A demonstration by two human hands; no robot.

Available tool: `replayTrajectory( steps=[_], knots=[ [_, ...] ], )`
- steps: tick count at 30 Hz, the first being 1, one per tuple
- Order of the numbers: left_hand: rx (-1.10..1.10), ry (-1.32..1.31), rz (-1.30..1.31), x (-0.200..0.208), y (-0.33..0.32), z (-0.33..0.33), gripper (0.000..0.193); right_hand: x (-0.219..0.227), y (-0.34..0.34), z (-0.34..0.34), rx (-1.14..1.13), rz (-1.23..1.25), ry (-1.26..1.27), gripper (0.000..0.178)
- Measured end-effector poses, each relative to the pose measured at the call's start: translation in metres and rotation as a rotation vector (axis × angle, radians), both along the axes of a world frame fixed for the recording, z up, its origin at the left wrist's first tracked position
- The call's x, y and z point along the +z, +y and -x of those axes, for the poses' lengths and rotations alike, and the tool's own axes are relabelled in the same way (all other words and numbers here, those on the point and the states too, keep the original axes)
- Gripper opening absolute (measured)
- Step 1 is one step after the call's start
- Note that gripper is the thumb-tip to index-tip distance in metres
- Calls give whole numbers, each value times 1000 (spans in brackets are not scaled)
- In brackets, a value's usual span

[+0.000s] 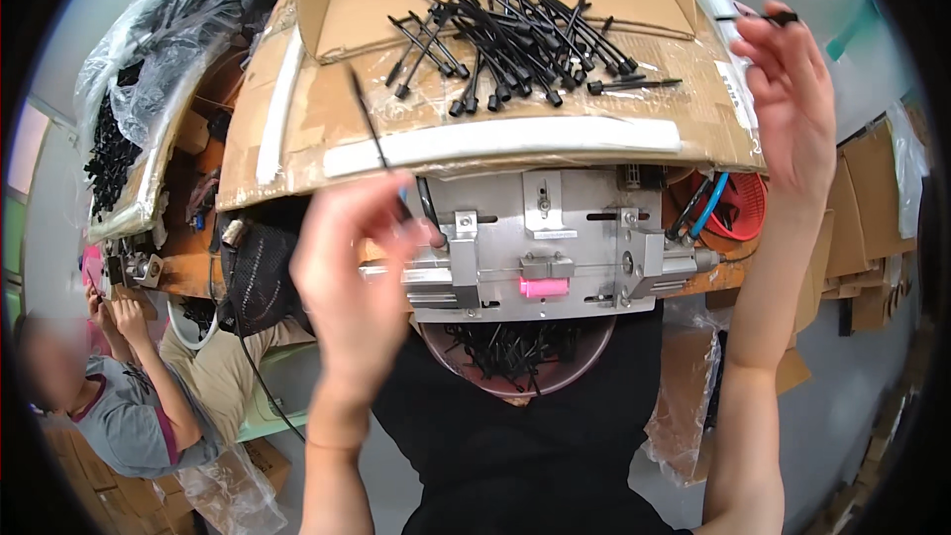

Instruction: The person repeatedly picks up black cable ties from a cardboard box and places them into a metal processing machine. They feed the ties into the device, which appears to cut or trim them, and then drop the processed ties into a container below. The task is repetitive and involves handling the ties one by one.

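My left hand [352,272], somewhat blurred, is closed in a pinch on a slim black rod [369,121] that points up and away. It hovers by the left end of a metal fixture [584,213] with clamp blocks and a pink piece [544,286] at its front. Raised at the right, my right hand [792,104] pinches another thin black rod [781,19] with a thicker end. A loose heap of similar black rods [510,45] lies on a cardboard surface [347,104] beyond the fixture.
Below the fixture, a reddish bowl [586,367] holds many black pieces. A red basket [748,210] with a blue tube [709,204] stands right. A black mesh bag [260,272] hangs left. A co-worker [129,416] sits far left. Flattened cardboard [872,188] stands at the right.
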State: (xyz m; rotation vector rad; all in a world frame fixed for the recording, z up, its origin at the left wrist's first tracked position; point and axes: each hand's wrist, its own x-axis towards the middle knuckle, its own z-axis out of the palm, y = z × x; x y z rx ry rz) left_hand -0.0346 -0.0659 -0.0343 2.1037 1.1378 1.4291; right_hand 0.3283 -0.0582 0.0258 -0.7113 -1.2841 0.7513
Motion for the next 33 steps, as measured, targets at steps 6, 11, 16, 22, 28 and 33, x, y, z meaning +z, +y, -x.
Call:
replayTrajectory(
  steps=[6, 11, 16, 22, 28, 33],
  knots=[
    [-201, 433, 18, -73, -95, -45, 69, -18, -69, 34, 71, -159, 291, 49],
    [-205, 550, 64, -86, -97, -56, 73, -28, -93, 27, -47, -153, 121, 43],
    [-200, 589, 80, -83, -95, -57, 73, -36, -102, 58, -315, -108, -7, 30],
    [-247, 567, 126, -74, -91, -51, 68, -86, -127, 102, -403, 2, -291, 29],
    [97, 377, -108, 0, 28, -42, 30, -155, -151, 153, -337, 155, -725, 65],
    [-48, 460, -46, 17, 122, -9, 23, -159, -140, 172, -262, 167, -793, 69]
  ],
)
